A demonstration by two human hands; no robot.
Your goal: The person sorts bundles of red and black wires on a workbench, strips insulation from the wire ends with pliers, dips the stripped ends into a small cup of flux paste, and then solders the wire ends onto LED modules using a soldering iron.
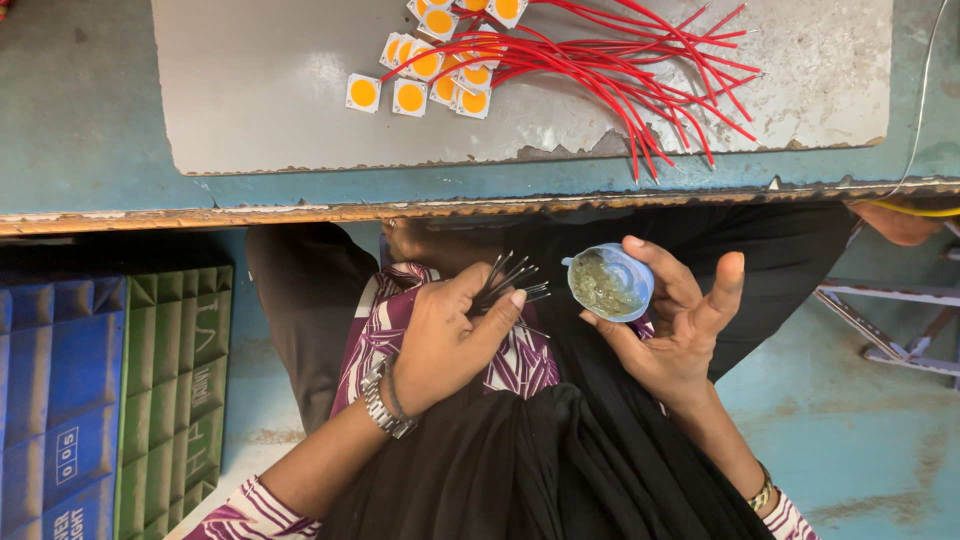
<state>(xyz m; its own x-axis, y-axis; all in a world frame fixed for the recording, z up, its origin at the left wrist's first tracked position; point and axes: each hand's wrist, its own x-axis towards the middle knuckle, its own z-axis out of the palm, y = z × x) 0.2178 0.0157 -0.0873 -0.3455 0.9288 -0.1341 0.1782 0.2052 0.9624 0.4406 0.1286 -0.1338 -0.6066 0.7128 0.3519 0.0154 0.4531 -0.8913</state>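
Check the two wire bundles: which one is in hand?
The black wires, pinched in the left hand over the lap. The red wires lie untouched on the bench.

Lower left, under the bench edge: blue moulded plastic crate (58, 400), white label patches on its side. Green ribbed crate (172, 385) touching its right flank. No screens or signs.

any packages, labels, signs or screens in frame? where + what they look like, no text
Blue crate: lower left under the bench, ribbed plastic, white label patches on its side.
Green crate: right beside the blue one, ribbed plastic, raised moulded lettering.
Small tub: in the right hand, round, pale blue, greenish-brown paste inside.
No signs or screens.
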